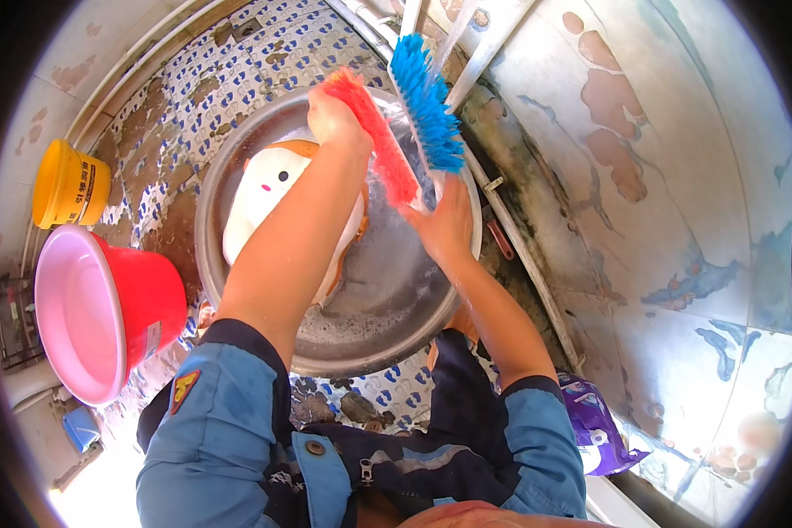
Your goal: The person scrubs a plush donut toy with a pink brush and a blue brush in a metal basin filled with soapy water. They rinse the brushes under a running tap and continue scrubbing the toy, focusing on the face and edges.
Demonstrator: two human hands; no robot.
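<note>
Brushes — two (374,136) (427,101), one per hand — over one basin (387,299).

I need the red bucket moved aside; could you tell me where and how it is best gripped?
Grip the red bucket by its rim, coming from above. It stands upright with its mouth open and nothing inside, so the top edge is free all round. I see no handle on it.
</note>
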